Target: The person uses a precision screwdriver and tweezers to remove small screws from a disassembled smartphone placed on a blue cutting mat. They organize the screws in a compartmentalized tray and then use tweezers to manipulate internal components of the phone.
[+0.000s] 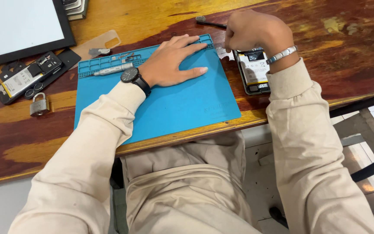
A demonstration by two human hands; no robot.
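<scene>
My left hand (174,60) lies flat, fingers spread, on a blue repair mat (174,108) on the wooden table. My right hand (256,31) is closed in a fist just right of the mat's top corner, over the upper end of an opened phone (254,71) that lies with its back off and its battery showing. What the fist holds, if anything, is hidden. A small metal part (222,53) sits between the mat and the phone. A grey screwdriver (112,69) rests in the mat's tray strip.
A second opened phone (22,79) and a padlock (39,105) lie at the left. A framed white panel (22,28) sits top left. A thin dark tool (211,22) lies behind my right hand. The table edge runs just below the mat.
</scene>
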